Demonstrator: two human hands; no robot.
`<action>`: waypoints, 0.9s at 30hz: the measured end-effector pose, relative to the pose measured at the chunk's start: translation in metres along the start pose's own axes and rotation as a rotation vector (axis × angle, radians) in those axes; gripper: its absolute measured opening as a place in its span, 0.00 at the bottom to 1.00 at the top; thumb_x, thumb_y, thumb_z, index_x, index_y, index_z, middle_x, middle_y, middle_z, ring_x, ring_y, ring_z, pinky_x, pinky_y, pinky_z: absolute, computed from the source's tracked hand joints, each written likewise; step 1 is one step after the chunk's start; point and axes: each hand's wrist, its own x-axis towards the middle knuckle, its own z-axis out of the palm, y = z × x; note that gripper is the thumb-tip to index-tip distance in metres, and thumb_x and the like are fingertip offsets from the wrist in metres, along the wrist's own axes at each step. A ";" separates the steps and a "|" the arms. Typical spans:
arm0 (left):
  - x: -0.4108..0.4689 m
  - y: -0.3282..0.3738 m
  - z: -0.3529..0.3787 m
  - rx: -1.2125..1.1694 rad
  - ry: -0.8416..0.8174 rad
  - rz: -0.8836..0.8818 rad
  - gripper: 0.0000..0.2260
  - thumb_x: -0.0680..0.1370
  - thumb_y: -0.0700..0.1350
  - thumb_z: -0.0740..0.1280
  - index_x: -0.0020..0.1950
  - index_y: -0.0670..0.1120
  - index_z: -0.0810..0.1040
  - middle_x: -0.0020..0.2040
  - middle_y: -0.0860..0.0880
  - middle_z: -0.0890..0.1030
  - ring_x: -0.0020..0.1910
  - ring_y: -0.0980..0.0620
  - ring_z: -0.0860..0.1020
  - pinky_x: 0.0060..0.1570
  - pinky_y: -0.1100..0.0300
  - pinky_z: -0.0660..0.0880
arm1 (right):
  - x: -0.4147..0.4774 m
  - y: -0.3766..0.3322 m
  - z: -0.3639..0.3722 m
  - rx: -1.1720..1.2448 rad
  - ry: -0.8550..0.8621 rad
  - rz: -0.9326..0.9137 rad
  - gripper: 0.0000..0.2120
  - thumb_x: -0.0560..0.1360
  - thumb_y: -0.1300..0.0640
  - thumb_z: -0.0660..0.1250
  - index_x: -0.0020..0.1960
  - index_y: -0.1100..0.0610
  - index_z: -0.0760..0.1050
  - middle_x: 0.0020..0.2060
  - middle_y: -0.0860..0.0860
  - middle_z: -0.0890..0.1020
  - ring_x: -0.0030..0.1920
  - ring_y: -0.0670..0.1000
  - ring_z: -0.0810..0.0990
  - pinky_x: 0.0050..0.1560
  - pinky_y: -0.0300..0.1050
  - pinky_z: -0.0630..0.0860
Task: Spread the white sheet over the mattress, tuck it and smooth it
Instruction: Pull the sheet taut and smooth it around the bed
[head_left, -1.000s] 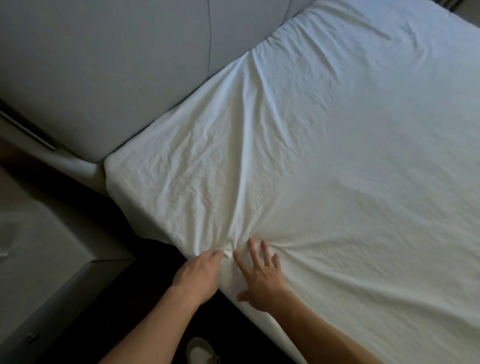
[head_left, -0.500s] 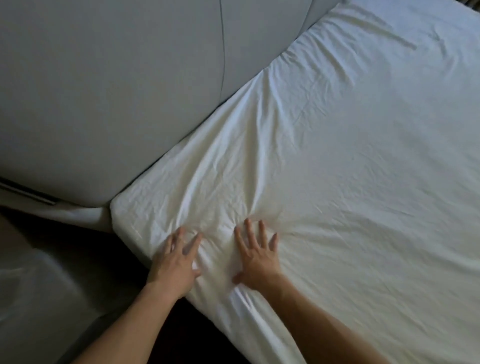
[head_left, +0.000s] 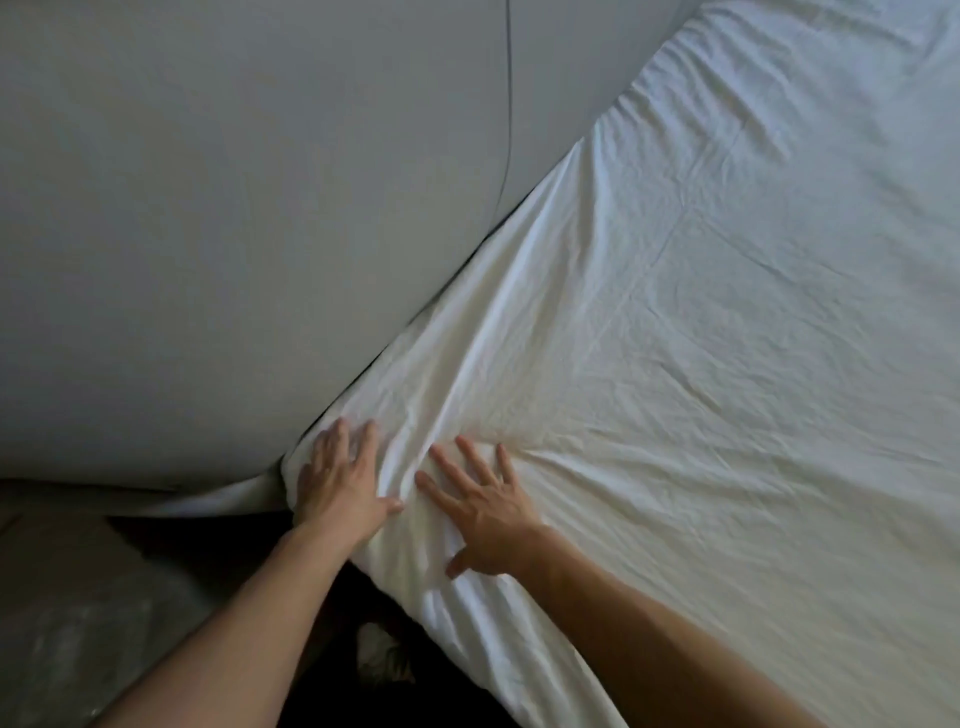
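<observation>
The white sheet (head_left: 701, 338) covers the mattress, which fills the right side of the head view, and shows creases fanning out from the near corner. My left hand (head_left: 340, 486) lies flat on the sheet right at that corner, beside the headboard, fingers spread. My right hand (head_left: 480, 512) presses flat on the sheet a little to the right, fingers apart, thumb near the mattress edge. Neither hand grips the cloth. The sheet wraps down over the near side of the mattress (head_left: 498, 639).
A grey padded headboard (head_left: 234, 234) rises along the left, touching the mattress. Below it lie a dark floor gap (head_left: 332, 623) and a pale bedside surface (head_left: 78, 623) at the lower left. A whitish object (head_left: 376, 647) sits on the floor.
Both hands have slid up toward the headboard corner; the left one went from pinching the sheet's edge to lying flat. The view has moved closer to the corner.
</observation>
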 end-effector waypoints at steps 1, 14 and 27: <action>0.009 -0.010 -0.001 -0.025 -0.036 -0.018 0.49 0.71 0.64 0.70 0.80 0.50 0.44 0.80 0.44 0.43 0.79 0.42 0.47 0.76 0.48 0.54 | 0.004 -0.006 0.001 0.001 0.002 0.012 0.57 0.65 0.31 0.72 0.79 0.44 0.38 0.79 0.50 0.36 0.77 0.60 0.31 0.71 0.72 0.36; 0.043 -0.049 -0.015 -0.046 -0.089 -0.046 0.50 0.65 0.66 0.74 0.76 0.43 0.54 0.74 0.37 0.66 0.71 0.40 0.68 0.67 0.52 0.66 | 0.011 -0.034 -0.003 0.046 -0.002 0.127 0.54 0.68 0.32 0.70 0.79 0.43 0.37 0.78 0.51 0.34 0.76 0.60 0.28 0.72 0.70 0.34; 0.013 -0.050 -0.014 0.068 -0.350 -0.222 0.32 0.77 0.67 0.60 0.69 0.43 0.74 0.68 0.40 0.75 0.65 0.42 0.75 0.64 0.50 0.72 | 0.023 -0.003 -0.045 0.214 0.172 0.155 0.42 0.77 0.43 0.67 0.80 0.47 0.45 0.80 0.50 0.42 0.79 0.52 0.42 0.77 0.58 0.49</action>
